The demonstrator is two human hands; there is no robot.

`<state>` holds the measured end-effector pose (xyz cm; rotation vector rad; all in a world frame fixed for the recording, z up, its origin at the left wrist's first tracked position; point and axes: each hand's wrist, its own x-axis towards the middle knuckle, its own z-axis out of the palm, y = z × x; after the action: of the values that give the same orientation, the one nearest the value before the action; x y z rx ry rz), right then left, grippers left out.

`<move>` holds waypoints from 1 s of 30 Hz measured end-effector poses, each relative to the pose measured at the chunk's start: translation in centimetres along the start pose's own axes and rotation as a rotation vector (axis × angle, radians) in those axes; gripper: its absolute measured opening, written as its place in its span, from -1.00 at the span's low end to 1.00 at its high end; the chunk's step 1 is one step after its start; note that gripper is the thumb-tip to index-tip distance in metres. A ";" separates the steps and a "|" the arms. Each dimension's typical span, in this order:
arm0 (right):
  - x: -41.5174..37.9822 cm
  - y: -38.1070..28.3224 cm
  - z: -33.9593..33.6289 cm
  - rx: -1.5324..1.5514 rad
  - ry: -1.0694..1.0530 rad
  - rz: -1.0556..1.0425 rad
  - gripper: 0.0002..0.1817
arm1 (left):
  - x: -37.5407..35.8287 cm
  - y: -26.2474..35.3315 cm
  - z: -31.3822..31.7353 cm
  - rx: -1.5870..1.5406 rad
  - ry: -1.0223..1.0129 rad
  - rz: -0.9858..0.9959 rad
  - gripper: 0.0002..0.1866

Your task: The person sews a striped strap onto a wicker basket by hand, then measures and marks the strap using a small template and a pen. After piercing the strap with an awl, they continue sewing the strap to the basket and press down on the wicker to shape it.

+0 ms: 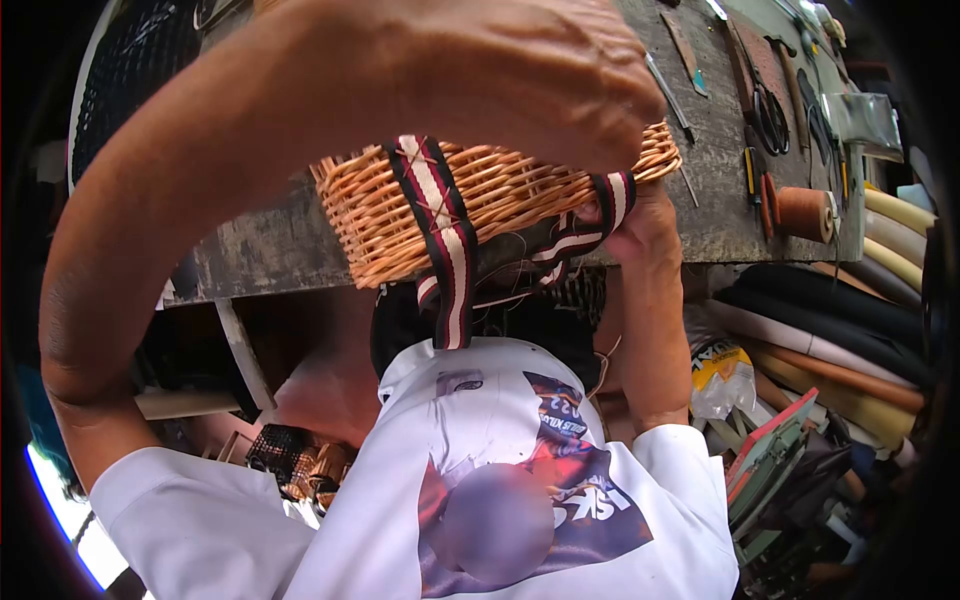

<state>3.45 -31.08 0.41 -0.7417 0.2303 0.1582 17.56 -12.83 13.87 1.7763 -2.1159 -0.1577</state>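
A wicker basket (510, 180) leans at the table's front edge, tilted, above my lap. Two black straps with white and dark red stripes hang on it; the left strap (445, 215) is fixed with crossed thread stitches, and the right strap (617, 200) loops near the basket's right end. My left hand (560, 75) arches over the top of the basket, its fingers curled down at the right end with their tips hidden. Below it, my right hand (645, 225) grips that end of the basket beside the right strap. A thin thread shows under the basket.
On the worn table (265, 245) lie scissors (768, 120), a hammer (793, 85), a blade (685, 55), and a spool of brown thread (805, 214). Rolled material (830, 310) is stacked at the right. Dark woven mesh (135, 90) stands at the far left.
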 end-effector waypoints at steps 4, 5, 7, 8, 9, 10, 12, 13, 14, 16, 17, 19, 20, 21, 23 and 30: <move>-0.2 0.3 0.7 0.014 0.151 -0.022 -0.45 | 0.0 0.4 0.1 0.006 0.040 0.003 -0.79; -0.1 0.3 0.1 0.050 0.127 -0.013 -0.48 | 0.1 0.6 0.2 0.009 0.046 0.001 -0.79; 0.1 0.4 -1.1 0.123 0.080 0.009 -0.52 | 0.3 0.4 0.2 0.022 0.056 -0.006 -0.80; 0.1 0.4 -1.3 0.075 0.072 0.006 -0.53 | 0.5 0.4 0.2 0.029 0.058 -0.007 -0.80; 0.0 0.3 -1.2 0.096 0.102 0.015 -0.52 | 0.8 0.3 0.2 0.035 0.062 -0.007 -0.80; 0.0 0.3 -1.0 0.118 0.133 0.023 -0.49 | 1.1 0.3 0.3 0.042 0.063 -0.010 -0.80; 0.3 0.3 -1.5 0.147 0.101 0.049 -0.47 | 1.8 0.1 0.3 0.056 0.068 -0.011 -0.80; 0.4 0.3 -1.9 0.163 0.086 0.061 -0.46 | 2.1 0.0 0.2 0.062 0.069 -0.011 -0.80; 0.6 0.4 -2.4 0.226 0.001 0.080 -0.44 | 2.5 -0.3 0.2 0.068 0.069 -0.013 -0.80; 0.9 0.6 -2.9 0.314 -0.116 0.098 -0.44 | 3.2 -0.5 0.1 0.083 0.072 -0.017 -0.80; 1.0 0.6 -2.9 0.340 -0.149 0.099 -0.45 | 3.7 -0.6 0.1 0.086 0.068 -0.019 -0.80; 0.9 0.6 -2.7 0.316 -0.104 0.083 -0.53 | 4.2 -1.0 0.2 0.096 0.066 -0.028 -0.80; 1.0 0.6 -2.7 0.303 -0.081 0.084 -0.57 | 4.4 -1.1 0.3 0.095 0.064 -0.031 -0.80; 1.1 0.5 -2.7 0.291 -0.058 0.086 -0.60 | 4.4 -1.3 0.4 0.097 0.066 -0.033 -0.80; 0.8 0.6 -2.4 0.232 0.009 0.057 -0.61 | 4.3 -1.3 0.4 0.098 0.061 -0.037 -0.80; 0.8 0.5 -2.1 0.328 -0.076 0.075 -0.56 | 3.2 -1.0 0.1 0.081 0.037 -0.035 -0.81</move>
<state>3.76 -32.13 -1.59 -0.4010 0.2059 0.2137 18.00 -16.10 14.11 1.8481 -2.0938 -0.0478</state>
